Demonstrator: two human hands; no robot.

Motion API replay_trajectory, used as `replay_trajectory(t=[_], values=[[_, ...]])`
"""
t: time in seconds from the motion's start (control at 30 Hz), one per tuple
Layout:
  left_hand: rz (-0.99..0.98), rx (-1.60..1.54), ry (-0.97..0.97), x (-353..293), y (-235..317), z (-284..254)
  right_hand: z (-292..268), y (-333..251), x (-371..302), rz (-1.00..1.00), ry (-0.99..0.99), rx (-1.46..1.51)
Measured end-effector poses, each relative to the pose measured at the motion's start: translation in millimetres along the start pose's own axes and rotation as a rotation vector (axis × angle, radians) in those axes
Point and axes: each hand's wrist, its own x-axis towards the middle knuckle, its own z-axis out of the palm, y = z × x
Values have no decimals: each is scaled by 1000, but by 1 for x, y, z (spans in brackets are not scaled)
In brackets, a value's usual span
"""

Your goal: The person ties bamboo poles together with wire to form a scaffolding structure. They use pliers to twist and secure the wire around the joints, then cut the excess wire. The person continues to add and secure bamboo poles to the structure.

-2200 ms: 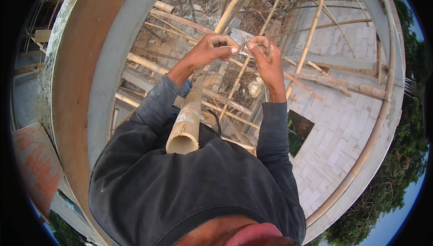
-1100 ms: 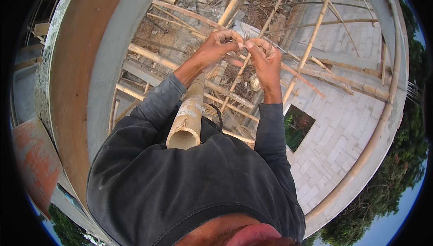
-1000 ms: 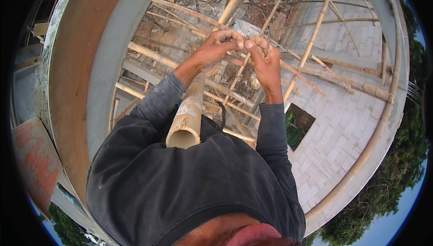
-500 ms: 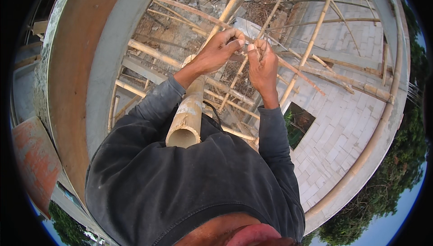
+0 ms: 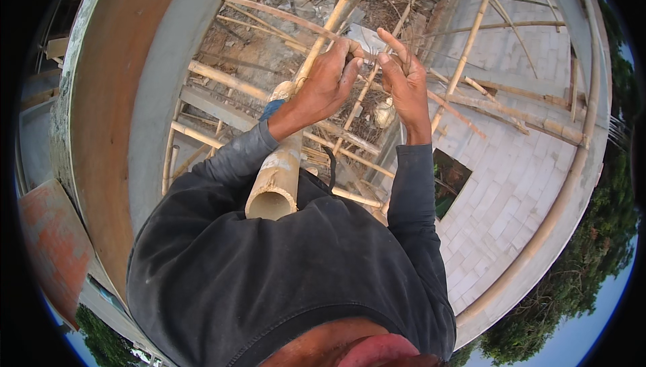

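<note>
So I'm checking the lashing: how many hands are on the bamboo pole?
2: left hand grips the bamboo pole; right hand beside it, fingers spread at thin wire.

head view | worn on the head, aimed steeply down | hands [image 5: 363, 84] seen close | ground probably far below, edges bent

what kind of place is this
Most likely a building site, seen from high on scaffolding: bamboo poles lashed into a frame, a pale block wall, and a thick bamboo post by the left hand.

Dark charcoal long-sleeved top (faded, slightly dusty), sleeves reaching both wrists
</note>
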Motion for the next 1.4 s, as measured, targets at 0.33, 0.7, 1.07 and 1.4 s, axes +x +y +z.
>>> replay_trajectory(t=[0.33, 0.7, 1.07, 1.4], values=[[3, -5, 3, 0, -4, -5, -6, 25, 7, 0, 39, -66], [-33, -29, 118, 3, -33, 2, 39, 27, -12, 64, 204, 45], [-475, -337, -162, 12, -31, -15, 35, 30, -11, 84, 239, 26], [-105, 2, 145, 6, -36, 8, 36, 24, -12, 192, 217, 39]])
